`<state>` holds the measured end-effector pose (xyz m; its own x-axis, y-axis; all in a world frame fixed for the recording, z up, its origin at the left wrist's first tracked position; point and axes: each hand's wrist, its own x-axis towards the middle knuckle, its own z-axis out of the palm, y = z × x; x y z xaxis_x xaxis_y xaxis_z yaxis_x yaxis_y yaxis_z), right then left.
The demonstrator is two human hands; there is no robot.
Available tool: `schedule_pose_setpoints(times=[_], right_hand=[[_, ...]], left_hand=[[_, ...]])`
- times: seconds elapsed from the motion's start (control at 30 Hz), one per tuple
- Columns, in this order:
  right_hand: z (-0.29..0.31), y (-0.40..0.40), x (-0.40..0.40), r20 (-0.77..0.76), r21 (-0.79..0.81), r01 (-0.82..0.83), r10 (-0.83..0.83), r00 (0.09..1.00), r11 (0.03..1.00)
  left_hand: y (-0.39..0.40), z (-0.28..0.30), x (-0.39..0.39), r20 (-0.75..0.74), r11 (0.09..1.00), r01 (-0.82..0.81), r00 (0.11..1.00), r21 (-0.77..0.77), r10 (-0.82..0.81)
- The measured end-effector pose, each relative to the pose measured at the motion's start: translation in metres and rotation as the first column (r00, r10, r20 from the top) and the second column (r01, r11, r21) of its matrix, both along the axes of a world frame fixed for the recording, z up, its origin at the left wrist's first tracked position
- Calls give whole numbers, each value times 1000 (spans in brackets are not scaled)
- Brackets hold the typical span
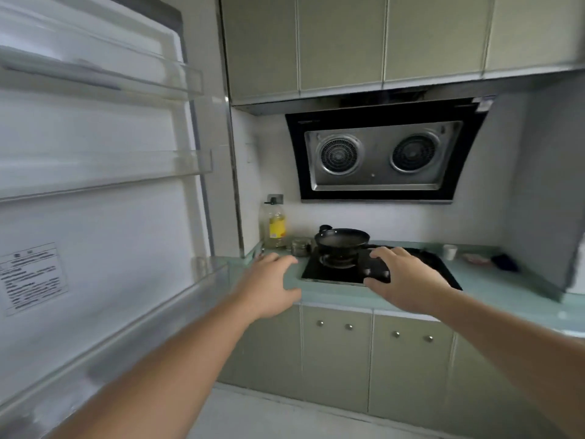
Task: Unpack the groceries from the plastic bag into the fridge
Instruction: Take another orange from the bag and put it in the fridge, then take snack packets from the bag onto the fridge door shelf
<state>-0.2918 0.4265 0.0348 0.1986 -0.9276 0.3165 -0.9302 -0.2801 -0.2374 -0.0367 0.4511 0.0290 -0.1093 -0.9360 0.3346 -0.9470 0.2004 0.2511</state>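
The fridge door (95, 191) stands swung open on the left, its inner side facing me with clear door shelves (133, 167) that hold nothing I can see. My left hand (269, 286) is stretched forward, palm down, fingers loosely spread, holding nothing. My right hand (405, 277) is stretched forward the same way over the hob, also holding nothing. No plastic bag and no groceries are in view. The fridge's interior is out of frame.
Ahead is a pale green counter (493, 286) with a black gas hob (345, 270) and a black pan (342, 239). An oil bottle (276, 224) and a small jar (300, 247) stand in the corner. A range hood (383, 153) and wall cabinets hang above; a white cup (449, 251) sits at the right.
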Motion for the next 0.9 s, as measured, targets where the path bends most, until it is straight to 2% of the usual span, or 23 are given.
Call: schedule_pose_setpoints(times=[0.13, 0.23, 0.4, 0.57, 0.7, 0.9], right_hand=[[-7, 11, -100, 19, -1, 156, -156, 988, 988], [-17, 28, -178, -48, 7, 254, -254, 966, 967], [-28, 65, -305, -48, 39, 426, -424, 904, 904], [-41, 117, -411, -19, 79, 586, -586, 810, 807], [-47, 150, -477, -21, 66, 713, -713, 701, 698], [-62, 161, -545, 3, 97, 800, -804, 595, 592]], left_hand=[[-25, -6, -98, 14, 990, 140, 990, 8, -140], [-36, -14, -180, 22, 970, 240, 970, 36, -241], [-41, -21, -321, 23, 901, 430, 902, 55, -432], [-42, -27, -446, 23, 812, 578, 813, 79, -581], [-36, -34, -532, 5, 726, 676, 732, 122, -682], [-48, -49, -627, -7, 602, 779, 613, 175, -790]])
